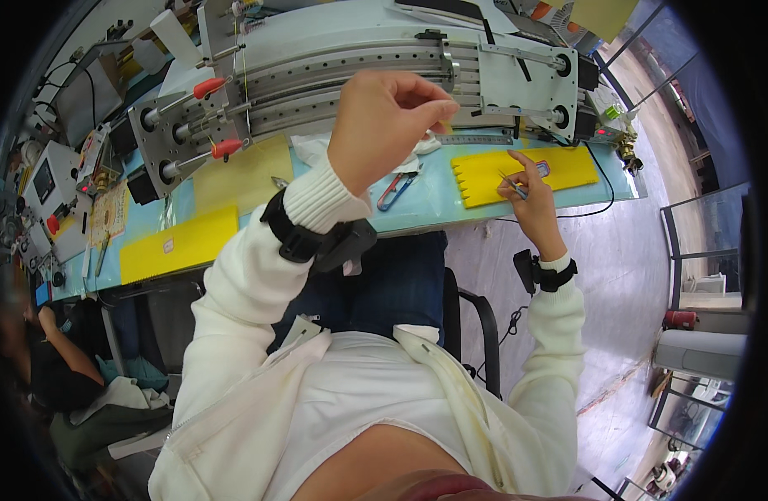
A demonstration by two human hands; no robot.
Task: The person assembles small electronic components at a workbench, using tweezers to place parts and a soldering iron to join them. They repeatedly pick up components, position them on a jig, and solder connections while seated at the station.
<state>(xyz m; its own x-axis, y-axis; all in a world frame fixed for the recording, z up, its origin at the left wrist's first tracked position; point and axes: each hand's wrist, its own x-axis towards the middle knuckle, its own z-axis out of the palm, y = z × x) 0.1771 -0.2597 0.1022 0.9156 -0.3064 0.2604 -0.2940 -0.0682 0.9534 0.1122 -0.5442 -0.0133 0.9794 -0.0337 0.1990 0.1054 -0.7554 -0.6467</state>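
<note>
My left hand (384,125) is raised over the front rails of a long metal rail machine (342,113). Its thumb and fingertips are pinched together; whatever they hold, if anything, is too small to make out. Farther right, my right hand (534,209) holds slim pointed tweezers (512,185), its index finger stretched out. The tweezers are over a yellow card (480,174) with a notched left edge. Between the hands, a small pair of red and blue handled snips (397,190) lies on the light blue mat. White cloth (313,148) lies partly behind my left wrist.
A second yellow card (179,244) lies at the table's front left, below a tan sheet (242,171). Red-handled clamps (225,149) stick out from the machine's left end. A steel ruler (476,140) lies along its front. A black cable runs off the right edge. Another person sits at left.
</note>
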